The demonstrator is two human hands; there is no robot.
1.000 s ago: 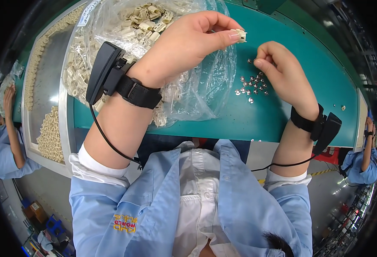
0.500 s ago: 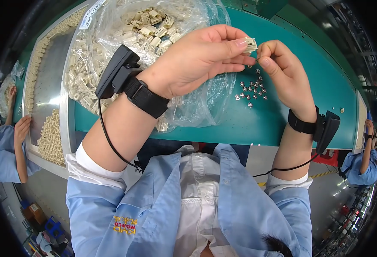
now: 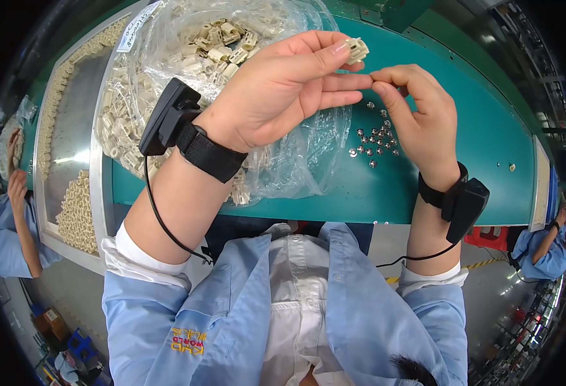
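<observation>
My left hand [image 3: 289, 83] holds a small cream plastic connector [image 3: 356, 49] between thumb and forefinger, raised above the green table. My right hand [image 3: 421, 116] is close beside it, fingertips pinched together near the left fingers; whatever it pinches is too small to see. Below both hands lies a loose cluster of several small silver metal parts [image 3: 374, 141]. A clear plastic bag [image 3: 186, 77] full of the same cream connectors lies under my left wrist. Each wrist carries a black device on a strap.
A grey metal tray [image 3: 96, 167] at the left holds rows of cream connectors [image 3: 77, 206]. The green table [image 3: 489, 141] runs to the right. Other people in blue sleeves work at the far left [image 3: 12, 219] and far right [image 3: 547, 248].
My left hand has lifted and tilted the connector up and away from my right fingertips, which had met it half a second ago. My right hand moved slightly down and left.
</observation>
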